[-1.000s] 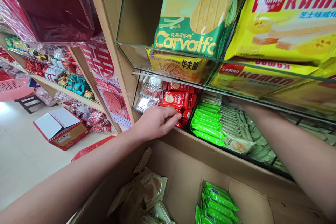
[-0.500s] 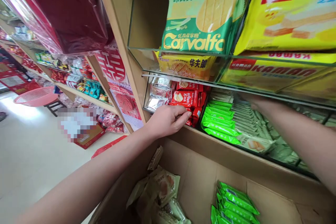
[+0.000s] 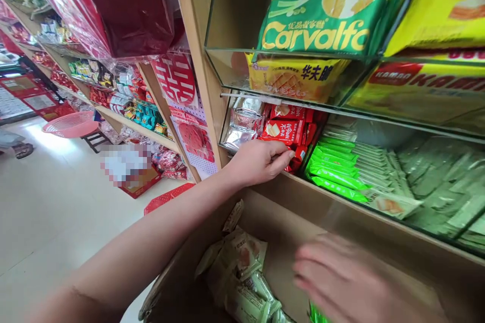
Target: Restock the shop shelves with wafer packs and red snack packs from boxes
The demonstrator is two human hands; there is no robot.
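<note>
My left hand point(image 3: 263, 161) rests at the front edge of the lowest shelf, before the red snack packets point(image 3: 284, 130). Its fingers are curled in, and what they hold, if anything, is hidden. My right hand point(image 3: 341, 275) hangs over the open cardboard box point(image 3: 299, 209), smeared by motion. It covers most of the green packets there; just a sliver of a green packet point(image 3: 317, 314) shows below it. Pale green wrapped snacks point(image 3: 246, 272) lie in the box's left part. A row of bright green packets point(image 3: 335, 166) stands on the shelf beside the red ones.
Pale packets point(image 3: 379, 166) fill the shelf further right. Above, a glass-fronted shelf holds a green wafer bag point(image 3: 322, 10) and yellow bags point(image 3: 432, 20). A wooden upright point(image 3: 200, 50) borders the left. On the floor stand a pink basket point(image 3: 71, 125) and a carton point(image 3: 140, 184).
My right hand has come out of the lower right shelf and down over the box, covering the green packets there. My left hand stays by the red packets. The view has shifted slightly.
</note>
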